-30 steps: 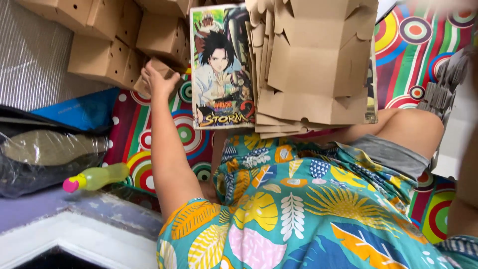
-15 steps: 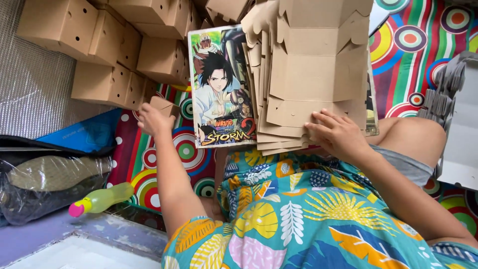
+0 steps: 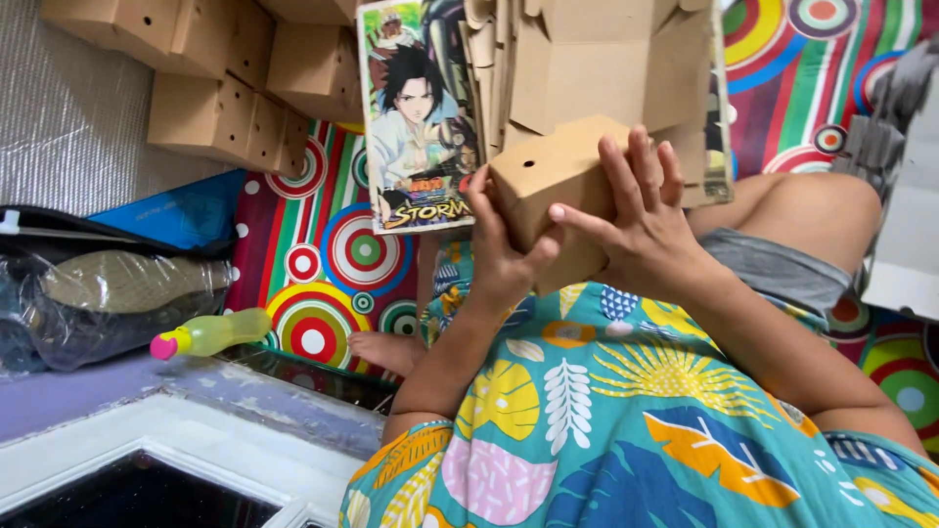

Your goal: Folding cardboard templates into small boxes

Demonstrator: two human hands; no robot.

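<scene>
Cardboard box (image 3: 548, 181), small, brown and with a round hole in its near face, sits between both hands above the person's lap. The left hand (image 3: 499, 259) wraps its lower left corner, thumb up along the near face at about 11 o'clock from the palm, fingers hidden underneath. The right hand (image 3: 641, 220) lies over the right side, fingers spread and pointing to 12 o'clock, the index finger stretched across toward 9 o'clock onto the front panel. Both hands are closed on the box, not hanging loose; that two-sided grip looks like a way to keep the folded panels square, since thin card would spring open if held from one side only.

Straight past the box, at 12 o'clock, a stack of flat unfolded box blanks (image 3: 597, 59) rests on a colourful illustrated board (image 3: 416, 117) that bridges the knees, seemingly so the blanks stay flat and within reach. At 10 o'clock, well apart, finished boxes (image 3: 210, 108) are piled against a silver padded wall, out of the way of the lap. A yellow-green bottle with a pink cap (image 3: 210, 334) lies on its side at 8 o'clock on the mat with coloured circles (image 3: 323, 284), near a bare foot (image 3: 386, 350).
</scene>
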